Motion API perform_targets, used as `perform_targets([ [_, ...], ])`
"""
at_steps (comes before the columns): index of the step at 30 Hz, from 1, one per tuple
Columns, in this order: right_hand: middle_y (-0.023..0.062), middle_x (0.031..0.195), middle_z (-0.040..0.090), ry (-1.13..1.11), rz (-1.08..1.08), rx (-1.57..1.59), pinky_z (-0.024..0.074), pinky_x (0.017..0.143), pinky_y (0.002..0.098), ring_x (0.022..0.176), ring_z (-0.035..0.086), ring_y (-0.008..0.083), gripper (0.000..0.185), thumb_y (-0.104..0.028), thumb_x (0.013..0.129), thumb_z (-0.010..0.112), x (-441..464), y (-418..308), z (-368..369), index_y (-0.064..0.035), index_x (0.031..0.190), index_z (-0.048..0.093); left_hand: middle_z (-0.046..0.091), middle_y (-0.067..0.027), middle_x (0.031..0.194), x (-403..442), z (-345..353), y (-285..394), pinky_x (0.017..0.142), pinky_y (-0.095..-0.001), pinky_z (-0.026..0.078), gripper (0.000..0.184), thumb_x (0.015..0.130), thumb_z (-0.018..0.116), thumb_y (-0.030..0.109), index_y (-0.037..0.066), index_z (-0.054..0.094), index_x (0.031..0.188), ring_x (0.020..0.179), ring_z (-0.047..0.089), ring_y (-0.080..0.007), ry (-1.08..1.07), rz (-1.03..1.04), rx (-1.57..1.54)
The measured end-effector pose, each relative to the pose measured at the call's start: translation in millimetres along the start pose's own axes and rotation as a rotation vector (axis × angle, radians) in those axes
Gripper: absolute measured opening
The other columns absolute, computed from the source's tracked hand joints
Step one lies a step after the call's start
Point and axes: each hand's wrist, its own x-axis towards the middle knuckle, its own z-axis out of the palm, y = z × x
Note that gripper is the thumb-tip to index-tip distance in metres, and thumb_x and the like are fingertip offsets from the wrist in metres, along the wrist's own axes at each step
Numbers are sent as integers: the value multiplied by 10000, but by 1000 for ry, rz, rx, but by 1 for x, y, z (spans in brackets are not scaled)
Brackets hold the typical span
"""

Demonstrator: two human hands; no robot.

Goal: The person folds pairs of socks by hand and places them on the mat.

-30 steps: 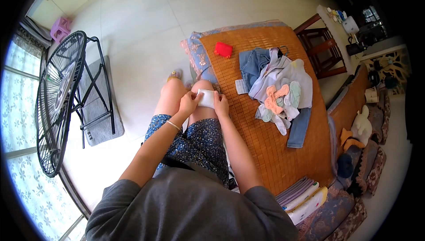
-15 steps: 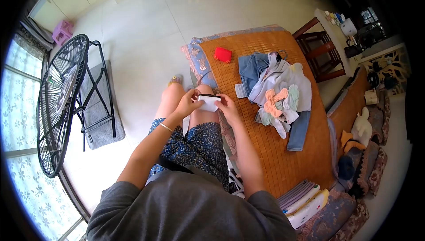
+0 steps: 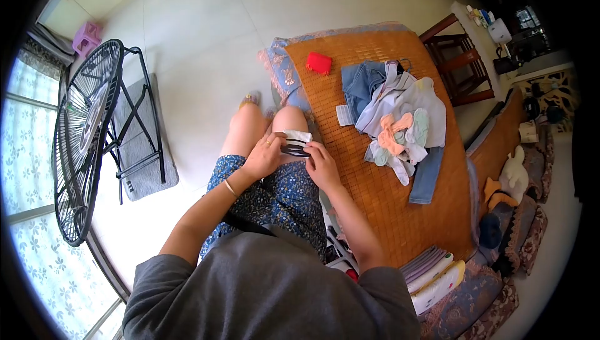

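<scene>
A small white cloth piece with dark stripes [image 3: 297,142] lies over my thigh between my hands. My left hand [image 3: 265,155] grips its left side, fingers bent, a ring on one finger and a bracelet at the wrist. My right hand [image 3: 319,160] pinches its right edge. Beside me, on the brown woven mat [image 3: 375,215], is a pile of clothes [image 3: 406,105] with blue jeans [image 3: 428,176], a peach item [image 3: 392,135] and pale green pieces [image 3: 420,126]. A red pouch [image 3: 319,63] sits near the mat's far left corner.
A round black-framed chair [image 3: 87,143] stands at the left over a grey rug [image 3: 140,140]. Folded cloths [image 3: 434,284] are stacked on the near right. Beyond the mat is a wooden chair [image 3: 459,62]. A plush toy [image 3: 515,176] lies at the right.
The white piece now shows dark stripes along its near part, where it looked plain white earlier. Both hands have shifted slightly and still hold it. The view has tilted a little.
</scene>
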Motion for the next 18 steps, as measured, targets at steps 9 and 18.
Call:
perform_targets([
  [9,101,931,532,90,79,75,458,759,373,889,548,288,228,-147,781,724,14,0,12,-50,931,583,579,-71,980,14,2,11,838,-376,446,156,774,643,84,73,603,924,908,536,-283,52,-9,-28],
  [18,92,918,523,105,98,18,447,774,388,909,532,296,243,-121,745,749,18,-4,18,-60,906,578,594,-72,887,15,1,9,793,-368,466,83,738,679,59,67,631,805,856,555,-275,54,-9,-66],
])
